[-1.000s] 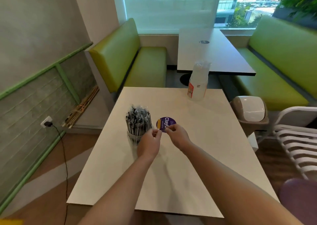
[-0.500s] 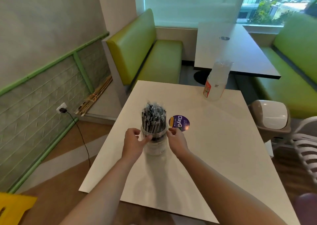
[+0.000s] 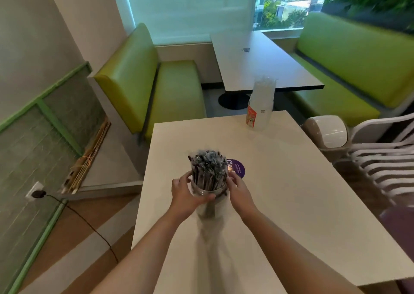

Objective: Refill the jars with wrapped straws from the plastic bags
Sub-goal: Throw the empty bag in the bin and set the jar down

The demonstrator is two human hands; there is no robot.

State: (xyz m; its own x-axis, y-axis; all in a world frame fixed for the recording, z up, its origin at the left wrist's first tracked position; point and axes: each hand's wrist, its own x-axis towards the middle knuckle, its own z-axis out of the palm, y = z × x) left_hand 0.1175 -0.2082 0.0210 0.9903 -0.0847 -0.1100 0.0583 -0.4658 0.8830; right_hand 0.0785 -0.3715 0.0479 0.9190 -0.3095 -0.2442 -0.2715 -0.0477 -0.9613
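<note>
A clear jar (image 3: 209,200) stands on the white table (image 3: 280,204), packed with dark wrapped straws (image 3: 208,170) that stick up above its rim. My left hand (image 3: 187,192) grips the jar's left side, thumb across its front. My right hand (image 3: 238,189) holds the jar's right side near the rim. A round purple lid (image 3: 238,169) lies flat on the table just behind the jar, partly hidden by the straws and my right hand.
A tall clear container (image 3: 261,107) with an orange label stands at the table's far edge. A bin (image 3: 329,133) and stacked white chairs (image 3: 385,163) sit to the right. Green benches (image 3: 156,87) and a second table (image 3: 259,62) lie beyond.
Both hands left the purple lid and closed on the jar's two sides. The jar now sits nearer to me, in front of the lid.
</note>
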